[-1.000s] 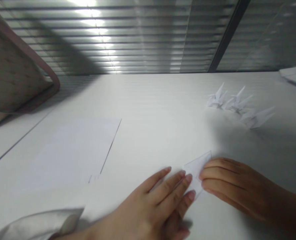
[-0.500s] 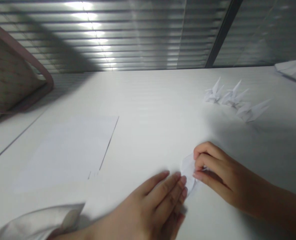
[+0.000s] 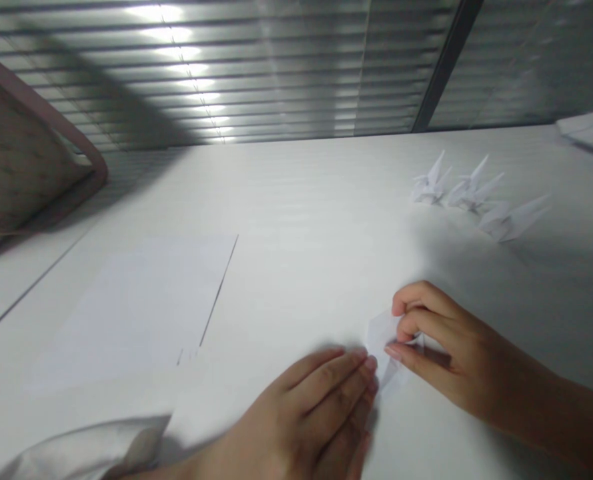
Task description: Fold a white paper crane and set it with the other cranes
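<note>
My right hand [image 3: 456,353] has edged slightly rightward along the folded paper [image 3: 382,340], and its curled fingers [image 3: 409,320] are pinched on the paper's upper end. My left hand [image 3: 306,413] has its fingers [image 3: 341,373] lying together, tips touching the paper's lower part. Beyond my right fingertips sit three paper cranes [image 3: 476,193]; left of my left fingertips lies a white sheet [image 3: 131,313].

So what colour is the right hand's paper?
Plain white paper, shown best in the head view.

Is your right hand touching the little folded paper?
Touching. The head view shows the right hand pinching the folded white paper between its thumb and fingers.
</note>
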A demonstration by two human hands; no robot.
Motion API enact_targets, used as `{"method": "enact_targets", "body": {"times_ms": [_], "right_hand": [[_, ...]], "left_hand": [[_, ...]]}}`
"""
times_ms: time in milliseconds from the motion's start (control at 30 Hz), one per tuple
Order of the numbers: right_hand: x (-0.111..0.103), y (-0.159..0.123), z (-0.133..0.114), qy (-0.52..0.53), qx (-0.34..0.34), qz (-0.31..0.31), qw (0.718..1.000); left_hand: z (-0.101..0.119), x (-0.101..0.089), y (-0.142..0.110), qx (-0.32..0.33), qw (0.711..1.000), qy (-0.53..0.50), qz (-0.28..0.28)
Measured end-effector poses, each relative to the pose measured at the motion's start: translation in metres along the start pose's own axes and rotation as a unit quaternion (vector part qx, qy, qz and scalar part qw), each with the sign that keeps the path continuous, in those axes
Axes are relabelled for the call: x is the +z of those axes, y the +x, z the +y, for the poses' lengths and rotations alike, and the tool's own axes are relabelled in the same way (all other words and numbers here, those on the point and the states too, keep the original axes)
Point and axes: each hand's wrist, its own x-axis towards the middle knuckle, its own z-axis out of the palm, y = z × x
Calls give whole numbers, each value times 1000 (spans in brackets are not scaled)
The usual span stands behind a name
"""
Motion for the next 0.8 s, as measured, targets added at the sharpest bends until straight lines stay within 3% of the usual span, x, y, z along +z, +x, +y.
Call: {"method": "enact_targets", "body": {"times_ms": [367,800], "right_hand": [[-2,2,1,-10,-5,-10,1000],[0,2,-1,-31,2,3,1000]], "left_hand": [[6,9,7,-75,996,-33,20],[5,9,6,-40,999,1,-15]]}}
